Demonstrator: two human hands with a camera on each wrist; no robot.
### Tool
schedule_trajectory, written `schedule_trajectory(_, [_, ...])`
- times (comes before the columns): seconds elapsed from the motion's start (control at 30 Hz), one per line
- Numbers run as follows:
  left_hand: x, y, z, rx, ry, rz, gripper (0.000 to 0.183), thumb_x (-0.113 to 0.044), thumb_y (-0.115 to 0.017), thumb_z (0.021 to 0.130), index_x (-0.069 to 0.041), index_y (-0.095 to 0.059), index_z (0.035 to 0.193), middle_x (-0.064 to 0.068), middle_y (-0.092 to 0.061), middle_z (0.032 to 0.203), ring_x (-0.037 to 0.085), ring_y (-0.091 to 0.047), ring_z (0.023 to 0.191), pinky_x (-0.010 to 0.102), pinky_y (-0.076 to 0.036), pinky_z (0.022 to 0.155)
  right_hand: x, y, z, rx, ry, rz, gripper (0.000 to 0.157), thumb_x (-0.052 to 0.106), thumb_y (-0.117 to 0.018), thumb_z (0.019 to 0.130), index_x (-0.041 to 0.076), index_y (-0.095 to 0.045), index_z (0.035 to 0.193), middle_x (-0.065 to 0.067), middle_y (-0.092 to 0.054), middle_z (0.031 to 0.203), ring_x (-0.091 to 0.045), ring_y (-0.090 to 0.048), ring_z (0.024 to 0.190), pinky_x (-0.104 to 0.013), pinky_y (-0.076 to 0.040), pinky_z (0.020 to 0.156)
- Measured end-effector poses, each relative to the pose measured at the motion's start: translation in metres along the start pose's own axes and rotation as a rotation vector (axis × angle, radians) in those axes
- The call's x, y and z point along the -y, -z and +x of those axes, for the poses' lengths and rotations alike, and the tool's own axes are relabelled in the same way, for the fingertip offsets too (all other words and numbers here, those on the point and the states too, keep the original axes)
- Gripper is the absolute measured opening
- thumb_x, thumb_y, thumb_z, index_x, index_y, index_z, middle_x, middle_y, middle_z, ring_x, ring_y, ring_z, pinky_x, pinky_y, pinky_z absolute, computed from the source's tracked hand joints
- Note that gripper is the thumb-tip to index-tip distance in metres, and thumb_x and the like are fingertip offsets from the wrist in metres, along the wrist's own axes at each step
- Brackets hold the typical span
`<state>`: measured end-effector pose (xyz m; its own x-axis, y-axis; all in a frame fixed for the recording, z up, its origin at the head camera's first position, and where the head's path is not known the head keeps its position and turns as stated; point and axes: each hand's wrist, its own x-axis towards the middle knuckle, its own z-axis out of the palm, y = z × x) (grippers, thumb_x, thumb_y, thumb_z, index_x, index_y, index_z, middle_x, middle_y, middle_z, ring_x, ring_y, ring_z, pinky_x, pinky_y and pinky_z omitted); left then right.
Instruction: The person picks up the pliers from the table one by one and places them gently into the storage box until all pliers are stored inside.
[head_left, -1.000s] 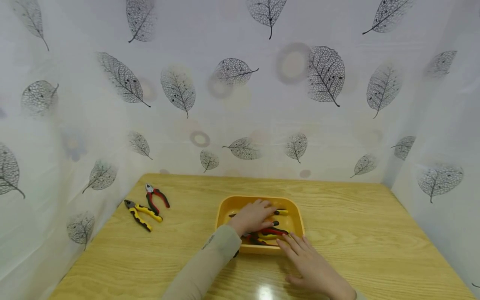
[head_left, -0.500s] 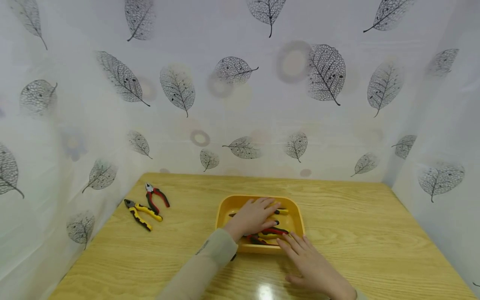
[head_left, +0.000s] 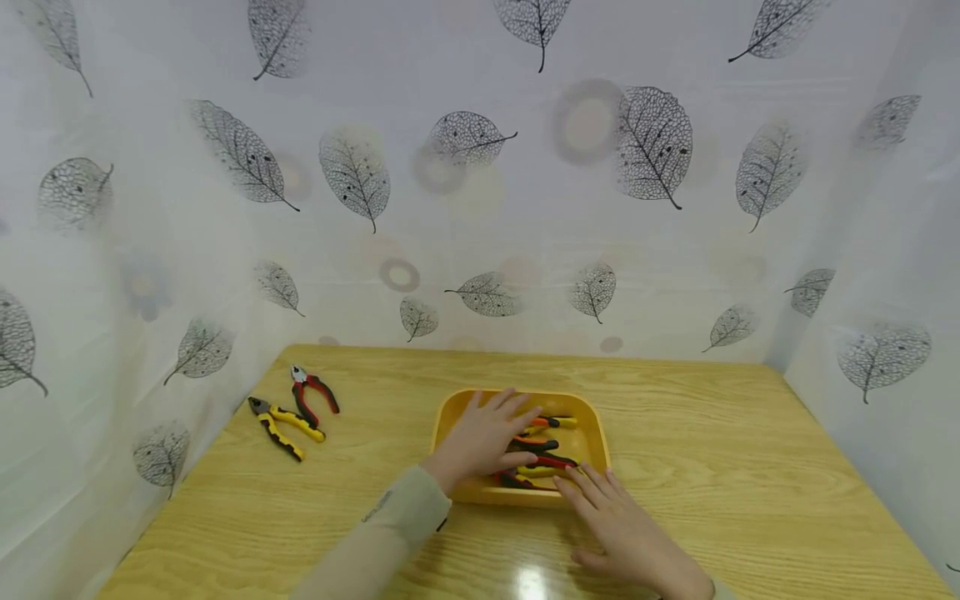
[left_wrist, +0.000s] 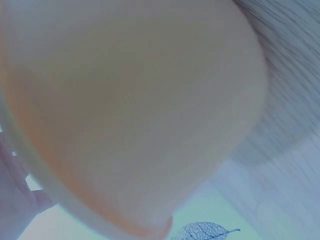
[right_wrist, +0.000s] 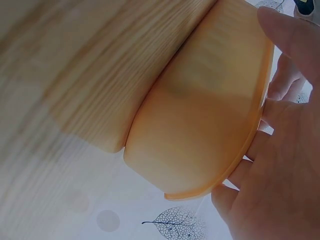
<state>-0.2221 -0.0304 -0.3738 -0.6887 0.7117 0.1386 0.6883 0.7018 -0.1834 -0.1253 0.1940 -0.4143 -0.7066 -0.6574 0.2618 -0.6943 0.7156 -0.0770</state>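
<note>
An orange-yellow plastic tray (head_left: 597, 437) stands mid-table with several pliers in it. Red-and-black pliers handles (head_left: 557, 461) and yellow-and-black ones (head_left: 566, 423) show on its right side; the left hand covers the rest. My left hand (head_left: 480, 440) reaches over the tray's left half, fingers spread and straight, nothing visible in its grasp. At the tray's front right corner lies my right hand (head_left: 626, 529), its straight fingertips on the rim. In the right wrist view the right hand (right_wrist: 275, 170) has its fingers along the edge of the tray (right_wrist: 195, 125).
Two pliers lie on the wooden table (head_left: 720, 467) at the far left: a red-and-black pair (head_left: 311, 396) and a yellow-and-black pair (head_left: 285, 429). Leaf-printed white sheeting (head_left: 525, 250) hangs behind and along both sides of the table.
My left hand has shifted left across the tray and its fingers have spread, uncovering more of the pliers handles. The right hand has stayed at the front right rim.
</note>
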Motion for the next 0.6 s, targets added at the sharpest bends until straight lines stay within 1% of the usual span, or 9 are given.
schedule_trajectory(0.07, [0.002,0.001,-0.003,-0.016,0.008,0.012,0.069,-0.065,-0.034,0.083,-0.024,-0.032,0.138,0.000,-0.030,0.141,0.024,-0.025,0.128,0.052,-0.026,0.096,0.000,0.000,0.000,-0.005,0.004,-0.005,0.088,0.043,-0.072,0.065,0.004,-0.035,0.135,-0.017,-0.034,0.136,-0.036,-0.031,0.123,-0.027,0.011,0.102])
schedule_trajectory(0.1, [0.004,0.001,-0.005,-0.022,0.013,0.012,0.069,-0.065,-0.034,0.082,-0.024,-0.033,0.138,0.000,-0.031,0.140,0.025,-0.025,0.128,0.053,-0.026,0.096,0.000,0.000,0.000,-0.006,0.008,-0.007,0.088,0.043,-0.072,0.065,0.004,-0.035,0.135,-0.017,-0.035,0.136,-0.036,-0.031,0.122,-0.026,0.012,0.102])
schedule_trajectory(0.33, [0.017,0.001,-0.017,-0.076,0.048,-0.024,0.068,-0.062,-0.042,0.081,-0.021,-0.039,0.135,0.005,-0.035,0.137,0.028,-0.029,0.125,0.054,-0.026,0.095,0.000,0.000,0.000,0.012,-0.008,0.014,0.088,0.042,-0.072,0.066,0.005,-0.033,0.136,-0.017,-0.033,0.137,-0.036,-0.029,0.123,-0.026,0.012,0.102])
schedule_trajectory(0.47, [0.025,0.001,-0.024,-0.074,0.075,-0.023,0.068,-0.062,-0.043,0.081,-0.020,-0.039,0.135,0.006,-0.034,0.137,0.029,-0.028,0.125,0.056,-0.025,0.094,0.000,0.001,0.000,0.024,-0.019,0.027,0.088,0.041,-0.072,0.066,0.005,-0.033,0.137,-0.017,-0.032,0.137,-0.036,-0.028,0.124,-0.026,0.012,0.101])
schedule_trajectory(0.6, [0.034,0.000,-0.033,-0.052,0.112,-0.026,0.068,-0.060,-0.041,0.083,-0.021,-0.034,0.137,0.007,-0.027,0.141,0.030,-0.023,0.128,0.059,-0.022,0.094,0.000,0.002,0.000,0.031,-0.013,0.037,0.088,0.040,-0.073,0.067,0.005,-0.033,0.136,-0.018,-0.033,0.137,-0.036,-0.028,0.124,-0.025,0.013,0.102])
